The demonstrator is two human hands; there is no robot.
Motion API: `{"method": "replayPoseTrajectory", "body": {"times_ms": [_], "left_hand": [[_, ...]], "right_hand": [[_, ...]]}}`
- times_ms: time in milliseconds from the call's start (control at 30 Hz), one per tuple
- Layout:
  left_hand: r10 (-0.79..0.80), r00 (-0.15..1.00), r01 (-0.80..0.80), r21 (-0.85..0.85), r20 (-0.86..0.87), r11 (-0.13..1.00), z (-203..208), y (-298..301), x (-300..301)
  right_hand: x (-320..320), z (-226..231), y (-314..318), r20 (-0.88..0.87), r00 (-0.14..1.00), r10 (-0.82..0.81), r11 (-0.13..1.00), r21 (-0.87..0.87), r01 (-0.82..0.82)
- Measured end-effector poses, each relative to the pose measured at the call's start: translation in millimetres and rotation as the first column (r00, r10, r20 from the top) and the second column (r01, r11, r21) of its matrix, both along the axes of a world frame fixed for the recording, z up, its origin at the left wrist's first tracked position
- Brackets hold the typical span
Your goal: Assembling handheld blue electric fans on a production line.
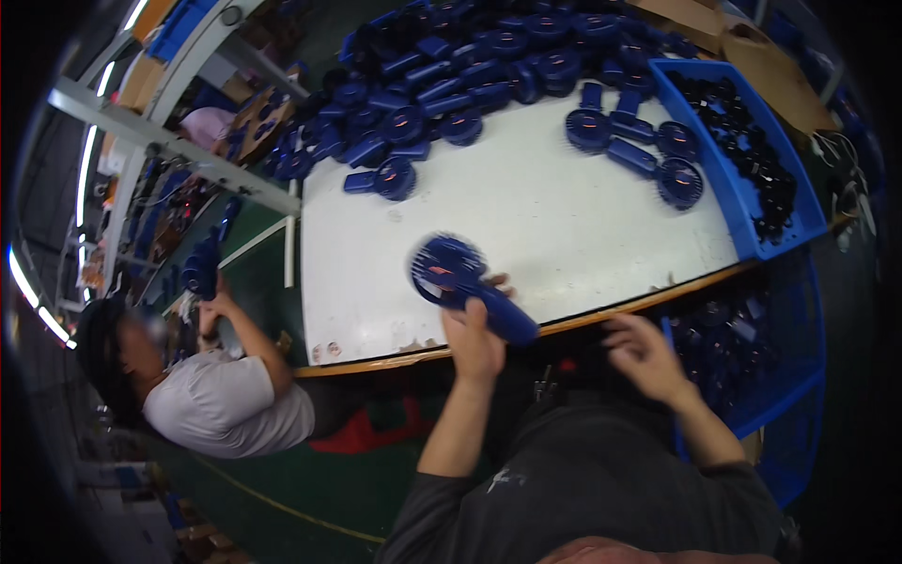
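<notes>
My left hand [477,343] is wrapped round the handle of a blue handheld fan [449,270], holding it over the front of the white table [583,244]. The fan's round caged head points up and to the left, a little blurred. My right hand [648,359] is at the table's front edge, right of the fan, holding nothing, its fingers partly bent and apart. One similar fan [395,178] lies alone toward the table's left side. A small group of blue fans [678,180] rests at the right, beside a blue bin [742,231].
A large heap of blue fans [489,70] covers the far side. Small black parts [752,160] fill the bin. Below the right edge stands another blue crate [794,376] with dark blue pieces. At left a person [221,399] in a light shirt handles a blue fan [200,268].
</notes>
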State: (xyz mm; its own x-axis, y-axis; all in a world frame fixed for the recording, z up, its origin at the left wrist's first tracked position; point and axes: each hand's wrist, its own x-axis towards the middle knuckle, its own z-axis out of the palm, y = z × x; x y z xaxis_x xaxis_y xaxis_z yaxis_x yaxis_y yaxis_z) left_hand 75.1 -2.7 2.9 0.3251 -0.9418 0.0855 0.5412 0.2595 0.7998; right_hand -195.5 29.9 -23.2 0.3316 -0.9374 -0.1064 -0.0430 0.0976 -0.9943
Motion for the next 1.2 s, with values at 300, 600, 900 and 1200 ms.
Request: {"method": "replayPoseTrajectory", "body": {"times_ms": [300,600,900,1200], "left_hand": [[-0.568,0.708,0.683,0.199,-0.42,0.703,-1.8,-5.4,-52.7],[-0.605,0.761,0.623,0.001,-0.236,0.783,3.0,13.5,-46.4],[-0.543,0.831,0.555,0.149,-0.119,0.818,4.7,13.2,-35.2],[-0.181,0.771,0.079,0.19,0.61,0.979,-3.1,-2.2,-77.2]], "right_hand": [[54.7,45.3,-30.1,-0.556,0.803,0.215,0.797,-0.375,-0.474],[-141.4,105.2,-238.0,-0.763,0.443,-0.47,0.849,-0.528,-0.008],[-230.3,31.0,-277.5,-0.854,0.295,-0.429,0.901,-0.428,0.072],[3.6,66.9,-100.7,-0.482,0.854,-0.196,0.618,-0.737,-0.275]]}}
